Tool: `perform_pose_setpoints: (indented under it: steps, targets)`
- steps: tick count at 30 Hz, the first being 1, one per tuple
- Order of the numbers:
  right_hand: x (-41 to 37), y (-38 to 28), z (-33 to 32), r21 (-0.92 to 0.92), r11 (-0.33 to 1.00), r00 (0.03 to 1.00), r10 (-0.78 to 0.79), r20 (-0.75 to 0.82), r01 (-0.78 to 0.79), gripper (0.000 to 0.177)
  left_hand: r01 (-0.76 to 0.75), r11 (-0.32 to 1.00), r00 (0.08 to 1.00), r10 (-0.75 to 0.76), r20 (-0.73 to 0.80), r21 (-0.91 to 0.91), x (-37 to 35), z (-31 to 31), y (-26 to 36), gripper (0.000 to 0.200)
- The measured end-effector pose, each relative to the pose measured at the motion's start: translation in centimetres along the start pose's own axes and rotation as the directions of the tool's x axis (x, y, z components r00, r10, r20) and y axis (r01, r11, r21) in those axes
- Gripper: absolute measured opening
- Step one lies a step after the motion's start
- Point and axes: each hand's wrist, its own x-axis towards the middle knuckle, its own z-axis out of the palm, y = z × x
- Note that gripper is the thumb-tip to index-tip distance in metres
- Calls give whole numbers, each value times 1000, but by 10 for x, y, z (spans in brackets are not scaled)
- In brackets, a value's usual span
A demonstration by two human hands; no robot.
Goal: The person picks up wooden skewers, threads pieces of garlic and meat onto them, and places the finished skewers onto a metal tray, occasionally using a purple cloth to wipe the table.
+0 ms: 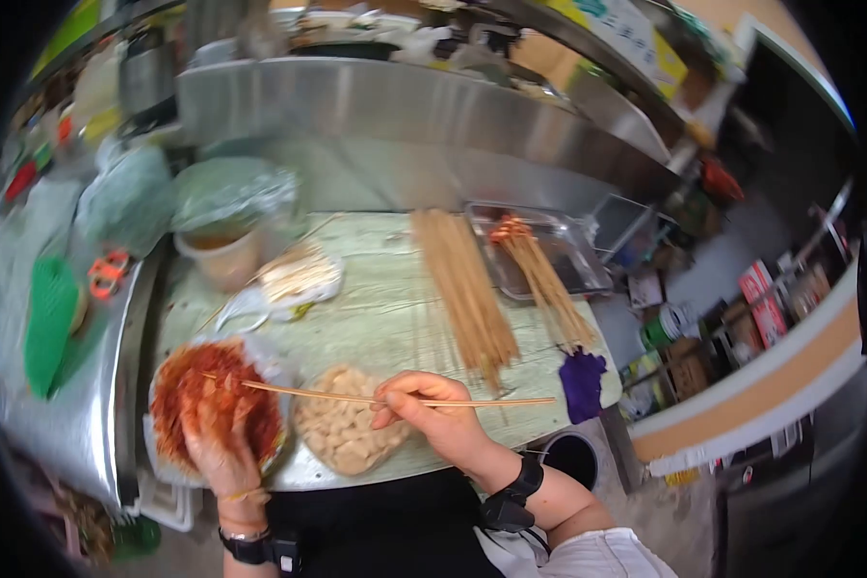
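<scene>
My left hand (pixel 217 435), seemingly in a thin clear glove, is closed on some red marinated meat (pixel 178 385) in a bag-lined container at the lower left. Its fingertips are partly sunk in the meat. Between the thumb and fingers of my right hand (pixel 429 409) is a long bamboo skewer (pixel 501 402), held nearly level. The skewer's left end points over the meat, close to my left hand. Below my right hand stands a bowl of pale, whitish chunks (pixel 347 433).
Loose bamboo skewers (pixel 462 299) lie mid-table. Loaded skewers (pixel 539 270) rest across a metal tray (pixel 583 279), their ends by a purple cloth (pixel 583 385). Behind the meat are a plastic bag with thin sticks (pixel 299 275) and a covered tub (pixel 226 255). Orange-handled scissors (pixel 109 275) lie left.
</scene>
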Motion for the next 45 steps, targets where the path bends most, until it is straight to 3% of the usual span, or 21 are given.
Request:
perform_pose_setpoints:
  steps: [3, 5, 7, 9, 14, 18, 19, 21, 22, 24, 25, 26, 27, 28, 29, 33, 35, 36, 39, 43, 45]
  targets:
    - [-9, -2, -56, 60, 977, 953, -186, -238, 206, 15, -39, 999, 998, 38, 56, 27, 4, -4, 0, 45]
    - [-2, -18, -101, 33, 944, 837, -275, -474, 329, 19, -48, 996, 997, 43, 62, 69, 6, -4, 3, 41]
    - [19, -39, -157, -81, 924, 764, -356, -539, 374, 25, -33, 995, 999, 28, 46, 98, 2, -1, 4, 40]
    - [46, -48, -204, -98, 913, 659, -357, -662, 396, 31, -40, 990, 999, 36, 28, 135, 1, 0, 3, 35]
    - [109, -27, -295, 17, 925, 546, -208, -812, 378, 36, -31, 987, 997, 20, 72, 157, 7, -11, -3, 32]
    - [120, -15, -306, 59, 920, 456, -135, -880, 387, 37, -44, 969, 999, 39, 26, 242, 6, -10, -3, 33]
    - [118, -12, -306, 66, 923, 458, -125, -880, 380, 37, -35, 967, 999, 33, 12, 251, 5, -9, -3, 33]
    - [111, -5, -301, 332, 896, 660, 60, -749, 294, 33, -37, 972, 998, 23, 60, 234, 4, -8, -2, 33]
    - [109, -5, -284, 344, 896, 665, 78, -743, 280, 33, -41, 978, 993, 17, 117, 205, 4, -10, -1, 34]
    - [107, -4, -252, -38, 988, 879, 116, -462, -150, 22, -28, 973, 996, 8, 91, 229, 5, -14, -2, 34]
    - [113, 5, -241, -228, 949, 876, 86, -475, -217, 26, -37, 976, 995, 16, 97, 216, 5, -14, -3, 34]
    - [119, 12, -232, -226, 949, 879, 90, -469, -218, 26, -47, 978, 994, 26, 105, 202, 4, -15, -3, 34]
    - [124, 17, -224, -754, 571, 889, -89, -450, -325, 30, -51, 982, 995, 35, 88, 181, 5, -16, -4, 33]
    - [129, 22, -219, -937, -61, 920, -221, -324, -345, 34, -56, 982, 995, 41, 86, 181, 5, -15, -3, 33]
    - [135, 34, -223, -930, -88, 903, -288, -318, -356, 36, -27, 986, 997, 14, 79, 166, 5, -14, -1, 32]
    - [149, 30, -230, -897, -9, 880, -200, -431, -441, 33, -14, 990, 997, 4, 75, 142, 3, -8, 1, 28]
    - [143, 9, -223, -821, 232, 850, 53, -525, -521, 26, -10, 989, 998, 1, 64, 145, 2, -5, 1, 27]
    - [141, 6, -225, -825, 226, 852, 52, -520, -518, 26, -11, 990, 998, 3, 58, 140, 2, -4, 2, 27]
    - [134, 1, -228, -693, 484, 820, 99, -563, -535, 13, 11, 993, 999, -16, 43, 115, 1, -5, 2, 26]
    - [128, -14, -227, -765, 413, 854, 66, -517, -495, 14, 4, 995, 998, -10, 56, 102, 2, -5, 1, 25]
    - [122, -21, -224, -722, 561, 885, 41, -464, -404, 13, 4, 996, 998, -9, 65, 86, 2, -7, 2, 24]
